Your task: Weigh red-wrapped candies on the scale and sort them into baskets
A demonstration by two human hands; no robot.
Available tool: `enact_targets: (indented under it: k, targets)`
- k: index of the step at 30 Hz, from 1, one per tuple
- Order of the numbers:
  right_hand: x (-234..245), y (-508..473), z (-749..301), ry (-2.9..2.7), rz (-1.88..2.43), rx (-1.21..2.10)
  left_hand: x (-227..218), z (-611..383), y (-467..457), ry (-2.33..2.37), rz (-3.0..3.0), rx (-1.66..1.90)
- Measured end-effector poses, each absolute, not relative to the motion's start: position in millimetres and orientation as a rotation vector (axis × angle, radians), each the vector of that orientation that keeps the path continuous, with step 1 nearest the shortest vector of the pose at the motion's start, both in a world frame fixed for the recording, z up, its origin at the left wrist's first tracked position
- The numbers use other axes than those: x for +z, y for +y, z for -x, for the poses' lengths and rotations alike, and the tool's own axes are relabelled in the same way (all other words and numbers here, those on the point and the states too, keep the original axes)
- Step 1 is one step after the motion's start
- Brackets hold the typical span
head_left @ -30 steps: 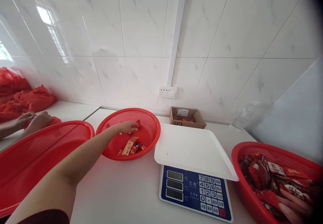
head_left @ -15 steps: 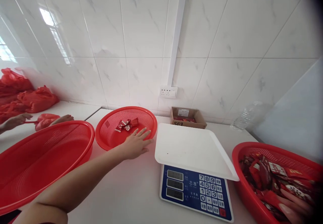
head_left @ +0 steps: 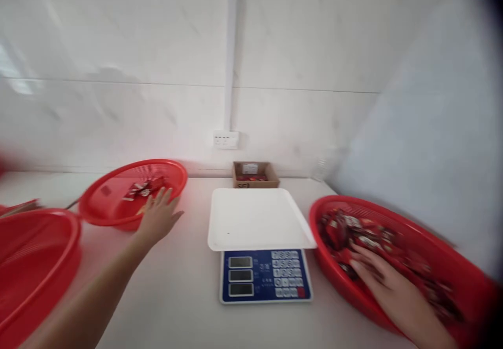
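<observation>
Three baskets (head_left: 112,203) line the white table (head_left: 165,296) below marbled tiles (head_left: 176,50), left hand (head_left: 159,219) splayed, right hand (head_left: 396,288) among packets (head_left: 368,242), grip unclear.

head view | from the wearer's head | facing forward, down | table (head_left: 176,296) and hands (head_left: 157,220) near, wall (head_left: 157,40) beyond

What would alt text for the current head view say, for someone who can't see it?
The right hand is among wrapped packets in the right-hand red basket, while the left hand is spread open by another red basket holding a few packets. Between them sits a scale, with a small cardboard box behind.
</observation>
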State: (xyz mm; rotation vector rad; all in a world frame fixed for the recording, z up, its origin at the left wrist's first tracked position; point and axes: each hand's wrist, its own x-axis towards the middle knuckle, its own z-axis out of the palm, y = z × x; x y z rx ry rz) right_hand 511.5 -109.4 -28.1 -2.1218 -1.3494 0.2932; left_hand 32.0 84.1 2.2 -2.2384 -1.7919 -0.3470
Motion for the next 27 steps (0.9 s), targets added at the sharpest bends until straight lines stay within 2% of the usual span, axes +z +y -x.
enact_targets:
  k: [4, 8, 13, 20, 27]
  targets:
    - [0, -108, -488, -1.442, 2.171, 0.509, -11, -52, 62, -1.651, 2.228, -1.111]
    - [6, -103, -494, -1.567, 2.339, 0.416, -29, -75, 28, -1.683, 2.226, -1.479]
    - [4, -100, -517, -1.670, 2.361, 0.396, -55, -87, 6, -1.689, 2.313, -1.554]
    - [20, -93, -543, -1.302, 2.353, 0.109, -80, -75, 14, -2.159, 2.370, -1.439]
    - [53, -86, -551, -1.047, 2.309, -0.162, -85, -72, 20, -2.340, 2.379, -1.456]
